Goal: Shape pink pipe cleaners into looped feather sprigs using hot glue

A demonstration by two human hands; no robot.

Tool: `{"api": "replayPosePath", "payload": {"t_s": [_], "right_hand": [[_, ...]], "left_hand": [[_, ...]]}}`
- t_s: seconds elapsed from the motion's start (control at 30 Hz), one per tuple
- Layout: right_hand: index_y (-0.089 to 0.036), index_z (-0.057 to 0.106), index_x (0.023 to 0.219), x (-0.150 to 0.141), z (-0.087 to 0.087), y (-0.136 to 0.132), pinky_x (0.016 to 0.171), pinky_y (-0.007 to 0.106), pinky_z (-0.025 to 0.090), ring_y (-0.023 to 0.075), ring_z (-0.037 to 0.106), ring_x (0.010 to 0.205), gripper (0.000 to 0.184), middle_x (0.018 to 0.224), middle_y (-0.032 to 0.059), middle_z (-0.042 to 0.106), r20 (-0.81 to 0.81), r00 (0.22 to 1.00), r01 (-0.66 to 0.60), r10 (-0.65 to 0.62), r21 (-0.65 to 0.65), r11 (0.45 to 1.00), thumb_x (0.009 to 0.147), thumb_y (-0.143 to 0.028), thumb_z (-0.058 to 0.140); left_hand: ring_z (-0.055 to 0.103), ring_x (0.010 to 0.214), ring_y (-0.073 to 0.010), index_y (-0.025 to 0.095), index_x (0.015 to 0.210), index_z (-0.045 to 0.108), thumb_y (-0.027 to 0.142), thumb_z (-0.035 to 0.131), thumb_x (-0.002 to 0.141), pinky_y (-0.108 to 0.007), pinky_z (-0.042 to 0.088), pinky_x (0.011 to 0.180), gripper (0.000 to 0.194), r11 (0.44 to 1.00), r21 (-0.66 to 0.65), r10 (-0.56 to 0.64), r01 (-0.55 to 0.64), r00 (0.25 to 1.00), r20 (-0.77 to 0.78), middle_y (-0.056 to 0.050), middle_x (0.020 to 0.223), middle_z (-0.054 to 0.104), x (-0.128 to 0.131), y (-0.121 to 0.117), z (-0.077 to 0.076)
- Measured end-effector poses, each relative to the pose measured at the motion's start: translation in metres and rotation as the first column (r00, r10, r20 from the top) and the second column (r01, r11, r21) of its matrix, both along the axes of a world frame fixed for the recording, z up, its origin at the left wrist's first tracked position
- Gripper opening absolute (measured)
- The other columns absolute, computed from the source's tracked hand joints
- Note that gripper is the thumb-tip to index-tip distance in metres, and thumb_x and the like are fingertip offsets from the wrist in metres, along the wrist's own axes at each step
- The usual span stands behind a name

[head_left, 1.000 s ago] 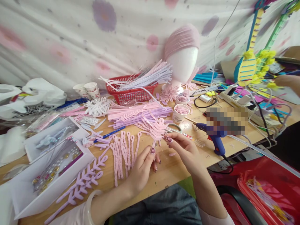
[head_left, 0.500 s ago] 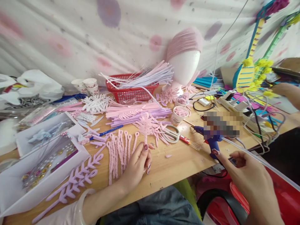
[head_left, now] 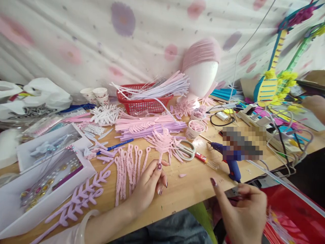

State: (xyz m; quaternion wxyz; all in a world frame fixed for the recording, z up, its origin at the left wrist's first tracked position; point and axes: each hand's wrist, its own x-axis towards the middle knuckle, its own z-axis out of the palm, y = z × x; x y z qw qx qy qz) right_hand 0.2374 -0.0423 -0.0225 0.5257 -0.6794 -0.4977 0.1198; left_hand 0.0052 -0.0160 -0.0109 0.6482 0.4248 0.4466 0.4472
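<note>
My left hand (head_left: 151,181) is closed, thumb and fingers pinching the stem of a pink pipe-cleaner leaf sprig (head_left: 162,144) that stands up from the fingertips. My right hand (head_left: 241,210) hangs at the table's front edge with nothing in it; one digit points out to the left, apart from the curled others. Just beyond it lies a blue glue gun (head_left: 233,166), partly covered by a blurred patch. Twisted pink pipe-cleaner strips (head_left: 127,169) lie in a row left of the sprig. Scissors (head_left: 186,150) rest to its right, by a red-labelled tool (head_left: 200,157).
Behind stand a red basket (head_left: 142,107) of pipe cleaners, paper cups (head_left: 100,93) and a white head form (head_left: 203,76). White boxes (head_left: 86,171) and purple sprigs (head_left: 83,200) lie left. Power strips with cables (head_left: 276,135) lie right, near another person's blurred arm (head_left: 315,106).
My right hand has moved left and a little down, away from the glue gun's handle. My left hand still holds the pink sprig, now tilted slightly differently.
</note>
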Motion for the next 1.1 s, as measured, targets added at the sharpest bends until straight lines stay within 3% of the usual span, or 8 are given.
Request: {"api": "replayPosePath", "payload": {"t_s": [0.03, 0.1, 0.2, 0.3, 0.4, 0.57, 0.8, 1.1], "right_hand": [[-0.024, 0.046, 0.087, -0.012, 0.000, -0.001, 0.068, 0.036, 0.044, 0.0185, 0.049, 0.071, 0.041, 0.084, 0.0013, 0.047, -0.034, 0.999, -0.001, 0.004, 0.074, 0.997, 0.068, -0.040, 0.079], [-0.023, 0.054, 0.095, -0.034, 0.002, 0.005, 0.062, 0.030, 0.043, 0.0155, 0.049, 0.067, 0.030, 0.079, -0.0003, 0.047, -0.119, 0.978, -0.164, 0.172, 0.071, 0.984, 0.076, -0.037, 0.073], [-0.022, 0.061, 0.104, -0.061, 0.011, 0.029, 0.067, 0.031, 0.047, 0.0178, 0.056, 0.076, 0.027, 0.085, 0.0037, 0.058, -0.304, 0.856, -0.433, 0.417, 0.017, 0.901, 0.082, -0.038, 0.066], [-0.022, 0.066, 0.106, -0.078, 0.020, 0.051, 0.062, 0.029, 0.047, 0.0179, 0.059, 0.073, 0.034, 0.088, 0.0053, 0.065, -0.481, 0.729, -0.557, 0.488, -0.002, 0.831, 0.079, -0.042, 0.068], [-0.020, 0.069, 0.099, -0.087, 0.024, 0.060, 0.056, 0.027, 0.045, 0.0161, 0.059, 0.066, 0.034, 0.084, 0.0050, 0.069, -0.583, 0.667, -0.590, 0.464, -0.032, 0.807, 0.074, -0.043, 0.072], [-0.019, 0.070, 0.090, -0.093, 0.026, 0.063, 0.053, 0.024, 0.043, 0.0164, 0.061, 0.069, 0.028, 0.083, 0.0047, 0.071, -0.637, 0.640, -0.595, 0.429, -0.058, 0.801, 0.074, -0.042, 0.072], [-0.018, 0.069, 0.090, -0.096, 0.025, 0.068, 0.060, 0.025, 0.046, 0.0160, 0.062, 0.071, 0.028, 0.084, 0.0048, 0.071, -0.644, 0.621, -0.602, 0.448, -0.025, 0.798, 0.074, -0.040, 0.073], [-0.018, 0.067, 0.082, -0.092, 0.026, 0.067, 0.057, 0.024, 0.044, 0.0157, 0.059, 0.066, 0.025, 0.074, 0.0026, 0.067, -0.602, 0.646, -0.628, 0.470, -0.068, 0.775, 0.076, -0.043, 0.071]], "left_hand": [[0.040, 0.047, -0.0075, 0.019, 0.102, 0.049, 0.043, 0.041, 0.093, -0.023, 0.033, 0.051, 0.027, 1.000, 0.005, -0.005, 0.005, 1.000, -0.008, 0.005, 0.063, 0.053, 0.000, 0.000, 0.000], [0.040, 0.047, -0.0074, 0.019, 0.101, 0.049, 0.042, 0.040, 0.094, -0.023, 0.033, 0.051, 0.026, 1.000, 0.013, -0.018, 0.018, 1.000, -0.024, 0.004, 0.064, 0.055, 0.000, -0.001, 0.001], [0.040, 0.045, -0.0073, 0.018, 0.102, 0.049, 0.043, 0.040, 0.094, -0.023, 0.033, 0.050, 0.028, 0.999, 0.028, -0.044, 0.045, 0.998, -0.045, 0.004, 0.064, 0.057, -0.001, -0.002, 0.001], [0.040, 0.044, -0.0076, 0.017, 0.103, 0.050, 0.045, 0.040, 0.094, -0.023, 0.032, 0.049, 0.031, 0.997, 0.043, -0.060, 0.062, 0.997, -0.047, 0.003, 0.062, 0.058, 0.000, -0.002, 0.001], [0.039, 0.043, -0.0076, 0.017, 0.103, 0.051, 0.044, 0.040, 0.094, -0.022, 0.031, 0.047, 0.031, 0.996, 0.044, -0.076, 0.079, 0.996, -0.048, 0.003, 0.061, 0.058, -0.001, -0.001, 0.001], [0.039, 0.042, -0.0077, 0.017, 0.100, 0.050, 0.041, 0.037, 0.095, -0.022, 0.031, 0.046, 0.027, 0.994, 0.050, -0.098, 0.101, 0.994, -0.052, 0.003, 0.060, 0.058, -0.002, 0.000, 0.000], [0.039, 0.042, -0.0077, 0.018, 0.100, 0.051, 0.043, 0.037, 0.095, -0.022, 0.031, 0.046, 0.029, 0.994, 0.051, -0.096, 0.098, 0.995, -0.041, 0.003, 0.060, 0.058, -0.001, 0.001, 0.000], [0.039, 0.042, -0.0081, 0.017, 0.104, 0.051, 0.044, 0.038, 0.095, -0.023, 0.031, 0.046, 0.032, 0.994, 0.046, -0.095, 0.097, 0.995, -0.041, 0.003, 0.060, 0.058, -0.001, 0.000, 0.001]]}}
